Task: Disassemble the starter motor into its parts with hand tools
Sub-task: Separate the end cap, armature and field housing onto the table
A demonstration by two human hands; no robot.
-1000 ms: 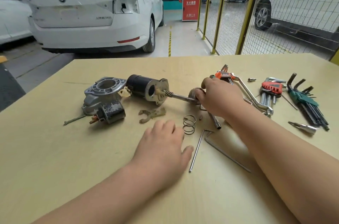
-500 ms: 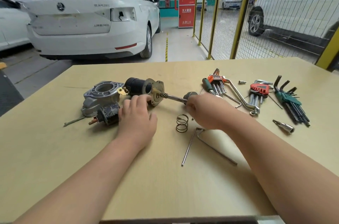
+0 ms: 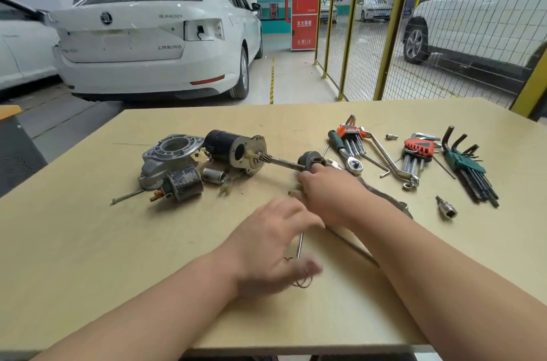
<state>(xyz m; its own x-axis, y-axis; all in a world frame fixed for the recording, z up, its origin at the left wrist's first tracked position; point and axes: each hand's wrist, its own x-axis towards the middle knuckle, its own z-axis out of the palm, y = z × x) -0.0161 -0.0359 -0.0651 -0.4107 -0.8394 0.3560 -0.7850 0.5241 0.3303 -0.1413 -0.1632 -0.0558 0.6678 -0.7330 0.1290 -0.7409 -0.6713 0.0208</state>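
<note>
The left hand (image 3: 275, 245) is blurred, palm down, fingers loosely spread — beyond it the right hand (image 3: 328, 192) curls round the motor shaft (image 3: 281, 161)

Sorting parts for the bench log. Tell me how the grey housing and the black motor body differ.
Colour: the grey housing is bare light metal; the black motor body is dark. Pose: the housing sits with its round opening up; the motor body lies on its side. The motor body has a shaft sticking out toward the right hand, which grips it; the housing has none. Both rest on the table.
</note>
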